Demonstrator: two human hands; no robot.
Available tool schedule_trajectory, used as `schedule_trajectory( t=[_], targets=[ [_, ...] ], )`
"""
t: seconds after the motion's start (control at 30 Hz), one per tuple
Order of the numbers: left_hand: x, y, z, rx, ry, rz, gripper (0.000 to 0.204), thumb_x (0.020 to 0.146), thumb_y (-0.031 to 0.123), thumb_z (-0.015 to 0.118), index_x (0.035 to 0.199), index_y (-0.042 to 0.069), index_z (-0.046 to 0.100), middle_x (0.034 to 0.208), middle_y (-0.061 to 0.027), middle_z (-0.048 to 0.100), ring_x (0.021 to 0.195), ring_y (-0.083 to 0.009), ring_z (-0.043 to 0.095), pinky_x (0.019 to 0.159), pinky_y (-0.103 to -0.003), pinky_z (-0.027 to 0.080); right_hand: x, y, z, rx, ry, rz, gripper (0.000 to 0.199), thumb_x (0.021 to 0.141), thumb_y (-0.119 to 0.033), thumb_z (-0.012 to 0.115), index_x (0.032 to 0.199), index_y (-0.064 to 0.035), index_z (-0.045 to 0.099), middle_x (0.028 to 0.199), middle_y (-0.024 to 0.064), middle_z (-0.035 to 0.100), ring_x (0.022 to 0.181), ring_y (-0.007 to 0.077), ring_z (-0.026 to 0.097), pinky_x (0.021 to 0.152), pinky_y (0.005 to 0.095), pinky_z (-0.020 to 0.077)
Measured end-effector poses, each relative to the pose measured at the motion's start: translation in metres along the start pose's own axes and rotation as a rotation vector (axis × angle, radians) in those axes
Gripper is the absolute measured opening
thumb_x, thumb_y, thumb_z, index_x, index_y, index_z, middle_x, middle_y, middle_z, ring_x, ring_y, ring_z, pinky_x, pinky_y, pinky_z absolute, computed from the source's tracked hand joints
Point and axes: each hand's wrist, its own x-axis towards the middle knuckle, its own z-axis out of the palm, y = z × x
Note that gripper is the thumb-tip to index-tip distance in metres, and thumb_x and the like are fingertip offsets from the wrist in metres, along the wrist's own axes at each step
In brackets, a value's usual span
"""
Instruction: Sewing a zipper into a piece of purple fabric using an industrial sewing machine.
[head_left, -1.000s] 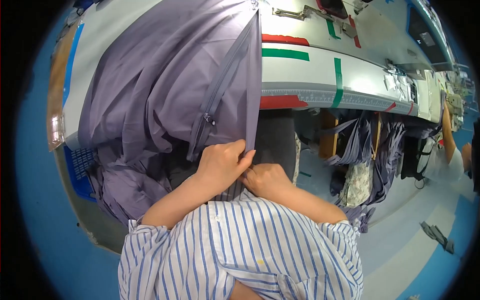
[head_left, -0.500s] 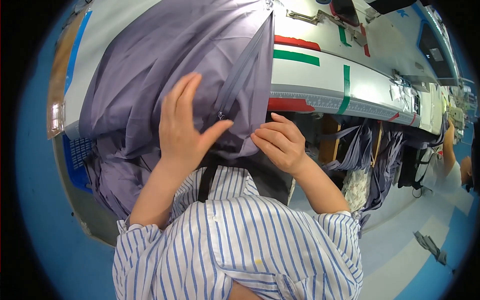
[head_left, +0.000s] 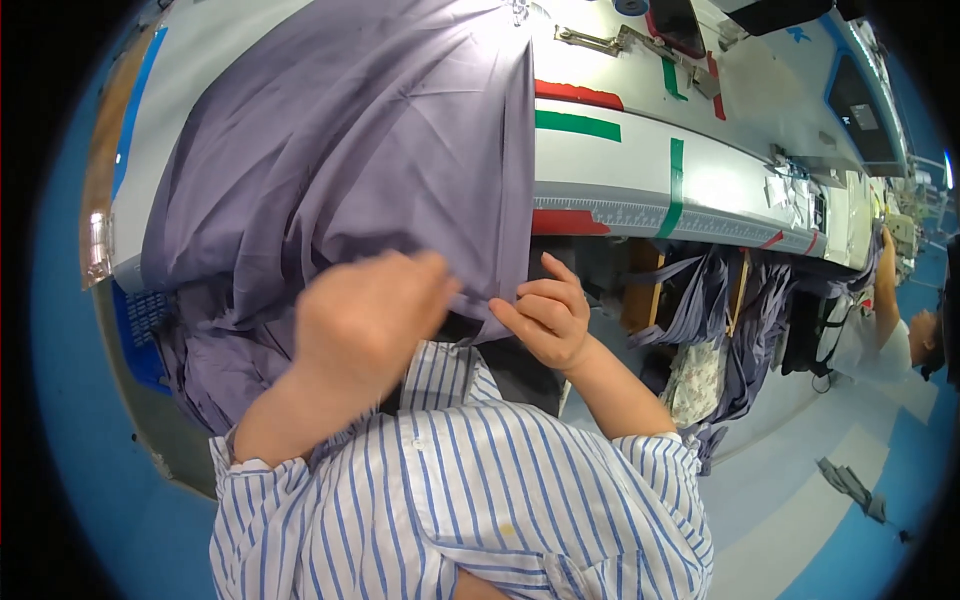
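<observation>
A large grey-purple garment is spread over the white worktable and hangs over its near edge. My left hand, a little blurred, is closed on the cloth's lower edge. My right hand pinches that same hem at its right corner, fingers curled and index finger raised. Both hands are just off the table's front edge, above my striped shirt.
Red and green tape strips mark the table, and a ruler strip runs along its front. More grey garments hang under the table. A blue crate sits at the left. Another person works at the far right.
My left hand has dropped from lying flat and open on the cloth to gripping its lower edge. The garment now lies flatter across the table. My right hand stayed at the hem.
</observation>
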Motion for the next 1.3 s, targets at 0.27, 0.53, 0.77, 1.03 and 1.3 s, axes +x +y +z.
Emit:
schedule_trajectory(
  t=[0.27, 0.53, 0.77, 1.03, 1.3],
  targets=[
    [-0.005, 0.019, 0.038, 0.090, -0.350, 0.344, 0.015, 0.084, 0.018, 0.063, 0.073, 0.011, 0.053, 0.062, 0.0007, 0.049, 0.051, -0.0105, 0.054, 0.047, -0.025, 0.042, -0.001, 0.011, -0.013, 0.052, -0.068, -0.062, 0.006, 0.071, -0.008, 0.068, 0.075, -0.0089, 0.063, 0.108, 0.0063, 0.069, 0.105, 0.0226, 0.064, 0.107, 0.0536, 0.0398],
    [0.085, -0.056, 0.031, -0.399, -0.073, 0.071, 0.016, 0.088, 0.011, 0.062, 0.101, 0.001, 0.063, 0.085, -0.0126, 0.066, 0.077, -0.0218, 0.065, 0.067, -0.033, 0.049, 0.005, 0.024, -0.009, 0.063, -0.106, -0.099, 0.009, 0.070, -0.008, 0.069, 0.070, -0.0083, 0.060, 0.092, 0.0029, 0.065, 0.097, 0.0199, 0.066, 0.103, 0.0519, 0.0440],
    [0.180, -0.148, 0.080, -0.254, 0.171, -0.125, 0.032, 0.089, 0.021, 0.061, 0.114, 0.001, 0.057, 0.126, -0.0206, 0.056, 0.114, -0.0350, 0.056, 0.091, -0.042, 0.047, 0.012, 0.030, -0.011, 0.112, -0.160, -0.084, 0.008, 0.074, -0.008, 0.070, 0.071, -0.0090, 0.062, 0.101, 0.0052, 0.069, 0.102, 0.0195, 0.066, 0.099, 0.0454, 0.0482],
    [0.212, -0.165, 0.087, -0.200, 0.240, -0.205, 0.032, 0.087, 0.021, 0.064, 0.113, 0.003, 0.061, 0.116, -0.0164, 0.063, 0.096, -0.0338, 0.065, 0.082, -0.040, 0.051, 0.026, 0.037, -0.014, -0.076, -0.232, -0.091, 0.027, 0.081, -0.019, 0.064, 0.058, -0.0186, 0.049, 0.096, -0.0066, 0.074, 0.100, 0.0100, 0.065, 0.116, 0.0482, 0.0286],
    [0.230, -0.183, 0.090, -0.041, 0.133, -0.227, 0.031, 0.082, 0.023, 0.069, 0.106, 0.004, 0.066, 0.107, -0.0167, 0.066, 0.095, -0.0331, 0.065, 0.081, -0.039, 0.051, 0.038, 0.044, -0.014, -0.013, -0.205, -0.071, 0.025, 0.079, -0.016, 0.065, 0.058, -0.0182, 0.051, 0.097, -0.0070, 0.074, 0.103, 0.0084, 0.063, 0.116, 0.0485, 0.0281]
  ],
)
